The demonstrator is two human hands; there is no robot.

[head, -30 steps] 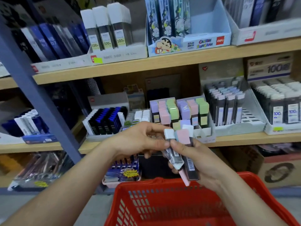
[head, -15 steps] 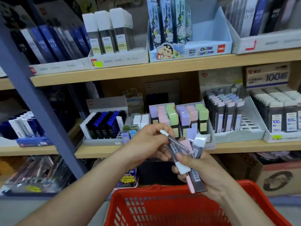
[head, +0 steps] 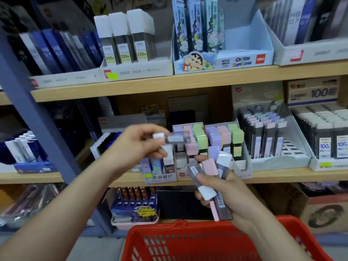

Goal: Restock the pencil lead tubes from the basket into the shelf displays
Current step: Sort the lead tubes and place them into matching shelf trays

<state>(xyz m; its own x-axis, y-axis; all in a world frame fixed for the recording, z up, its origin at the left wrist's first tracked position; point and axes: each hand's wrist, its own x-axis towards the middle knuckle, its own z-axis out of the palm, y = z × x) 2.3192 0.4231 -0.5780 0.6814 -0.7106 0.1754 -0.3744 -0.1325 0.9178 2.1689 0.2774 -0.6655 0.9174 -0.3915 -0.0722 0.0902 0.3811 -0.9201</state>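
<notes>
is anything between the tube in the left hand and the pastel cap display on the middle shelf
Nothing visible. The left hand pinches the white-capped tube right in front of the pastel display, with nothing seen between them. The right hand with its bundle of tubes sits lower and to the right, out of the path.

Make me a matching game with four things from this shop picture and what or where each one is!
Things
1. left hand
2. right hand
3. red basket
4. cartoon display box

Places and states
A. stands on the top shelf
B. grips a bunch of lead tubes
C. lowest in the picture, below both hands
D. pinches one white-capped lead tube, held sideways

Pairs: 1-D, 2-B, 3-C, 4-A
</notes>
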